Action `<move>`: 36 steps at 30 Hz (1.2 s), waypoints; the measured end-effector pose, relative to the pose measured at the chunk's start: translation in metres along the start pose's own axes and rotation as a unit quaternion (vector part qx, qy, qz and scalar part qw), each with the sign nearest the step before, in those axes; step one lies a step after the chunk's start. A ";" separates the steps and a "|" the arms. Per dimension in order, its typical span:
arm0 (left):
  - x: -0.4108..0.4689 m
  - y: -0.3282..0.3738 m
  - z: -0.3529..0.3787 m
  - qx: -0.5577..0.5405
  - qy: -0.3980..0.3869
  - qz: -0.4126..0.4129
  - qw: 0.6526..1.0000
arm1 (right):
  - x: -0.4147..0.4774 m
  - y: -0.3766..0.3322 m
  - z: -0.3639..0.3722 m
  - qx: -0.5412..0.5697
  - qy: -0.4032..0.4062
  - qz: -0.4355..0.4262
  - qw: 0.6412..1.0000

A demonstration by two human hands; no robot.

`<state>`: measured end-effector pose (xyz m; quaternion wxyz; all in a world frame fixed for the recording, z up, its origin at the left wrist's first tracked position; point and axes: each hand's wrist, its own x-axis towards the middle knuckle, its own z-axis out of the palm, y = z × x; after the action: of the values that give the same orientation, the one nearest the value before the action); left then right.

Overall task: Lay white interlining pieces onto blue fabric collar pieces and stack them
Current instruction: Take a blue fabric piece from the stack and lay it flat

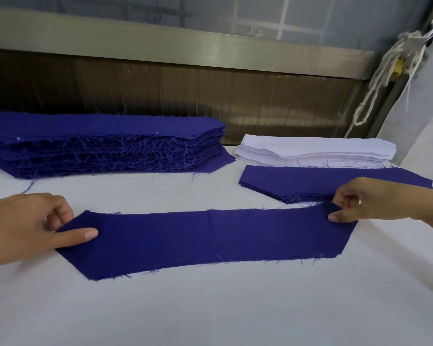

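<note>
Now left hand (pixel 35 226) and right hand (pixel 368 201) pinch the long blue fabric collar piece (pixel 210 240) flat; white interlining stack (pixel 315 151) probably next.

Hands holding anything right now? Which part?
Both hold one blue collar piece: the left hand pinches its left pointed end, and the right hand pinches its right upper corner.

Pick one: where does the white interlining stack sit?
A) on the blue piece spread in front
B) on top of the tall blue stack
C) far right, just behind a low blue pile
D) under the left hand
C: the white interlining stack sits far right, just behind the low blue pile; the tall blue stack and the spread blue piece carry no white.
</note>
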<state>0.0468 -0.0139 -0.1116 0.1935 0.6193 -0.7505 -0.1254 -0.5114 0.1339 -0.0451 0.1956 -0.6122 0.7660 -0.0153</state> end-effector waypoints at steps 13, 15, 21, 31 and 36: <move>-0.017 0.044 -0.011 -0.134 -0.134 -0.030 0.982 | 0.005 0.001 -0.001 0.220 0.003 0.048 0.974; -0.013 0.046 -0.017 -0.165 -0.159 -0.074 0.970 | 0.004 0.003 -0.004 0.224 0.005 0.080 0.971; -0.003 0.048 -0.024 -0.145 -0.266 -0.133 0.943 | -0.003 0.004 -0.005 0.174 -0.093 0.077 0.977; 0.009 0.031 -0.022 -0.197 -0.347 -0.100 0.912 | -0.007 0.011 -0.015 0.214 -0.080 0.062 0.972; 0.016 0.043 -0.026 -0.245 -0.331 -0.059 0.909 | -0.005 0.044 -0.031 0.304 -0.012 0.034 0.952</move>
<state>0.0183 -0.0195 -0.0682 0.0719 0.5185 -0.6790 -0.5147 -0.5616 0.1432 -0.0264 0.3814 -0.4977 0.7432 -0.2334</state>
